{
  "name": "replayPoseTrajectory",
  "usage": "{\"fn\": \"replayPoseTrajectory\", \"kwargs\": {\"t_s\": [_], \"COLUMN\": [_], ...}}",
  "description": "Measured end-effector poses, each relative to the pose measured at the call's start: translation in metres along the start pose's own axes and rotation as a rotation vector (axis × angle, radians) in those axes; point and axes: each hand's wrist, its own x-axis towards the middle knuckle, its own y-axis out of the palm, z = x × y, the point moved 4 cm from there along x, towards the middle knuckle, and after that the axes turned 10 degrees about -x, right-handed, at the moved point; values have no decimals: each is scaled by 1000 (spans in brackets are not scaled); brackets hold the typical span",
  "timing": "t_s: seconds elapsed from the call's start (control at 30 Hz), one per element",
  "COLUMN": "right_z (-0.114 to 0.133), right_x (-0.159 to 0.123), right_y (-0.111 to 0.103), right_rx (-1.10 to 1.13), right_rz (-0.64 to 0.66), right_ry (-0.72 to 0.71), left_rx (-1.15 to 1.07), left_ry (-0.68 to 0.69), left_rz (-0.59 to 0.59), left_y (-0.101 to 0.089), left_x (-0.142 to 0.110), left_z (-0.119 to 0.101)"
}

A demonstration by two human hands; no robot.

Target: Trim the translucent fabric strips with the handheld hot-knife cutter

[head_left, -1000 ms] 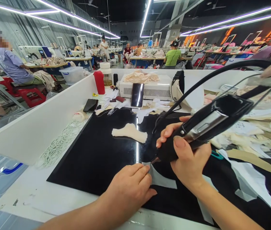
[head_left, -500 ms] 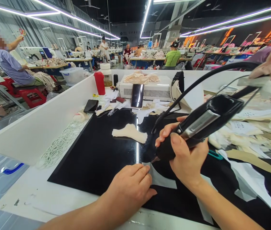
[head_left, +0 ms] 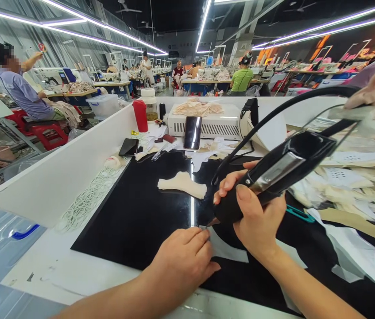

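Note:
My right hand (head_left: 257,212) is wrapped around a black corded handheld cutter (head_left: 293,164) with a silver panel on its side. The tool slants down to the left. Its copper-coloured tip (head_left: 213,222) is close to the fingertips of my left hand (head_left: 187,259). My left fingers are bent together and press the end of a curved pale grey fabric piece (head_left: 229,250) onto the black mat (head_left: 124,221). My hand hides part of that piece, and the cutter's round head covers some too. Beyond my hands lies a cream stack of cut pieces (head_left: 182,184).
A tangle of pale cord (head_left: 86,204) lies along the left wall. At the back are a white vented box (head_left: 217,122), a phone (head_left: 193,133) and a red cup (head_left: 140,116). Cream fabric heaps (head_left: 336,186) and a white piece (head_left: 349,248) are right. A blurred hand (head_left: 366,95) touches the cable.
The view has shifted slightly, so the background and mat sit a little further right. The cutter and both hands keep nearly the same pose, with the tip still beside my left fingers.

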Motion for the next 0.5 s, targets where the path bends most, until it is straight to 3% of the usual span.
{"fn": "replayPoseTrajectory", "kwargs": {"t_s": [0.5], "right_z": [-4], "right_x": [-1], "right_y": [12], "right_rx": [31], "right_rz": [19], "right_ry": [42], "left_rx": [-4], "left_ry": [1], "left_rz": [-8], "left_y": [0], "left_x": [-1], "left_z": [1]}}
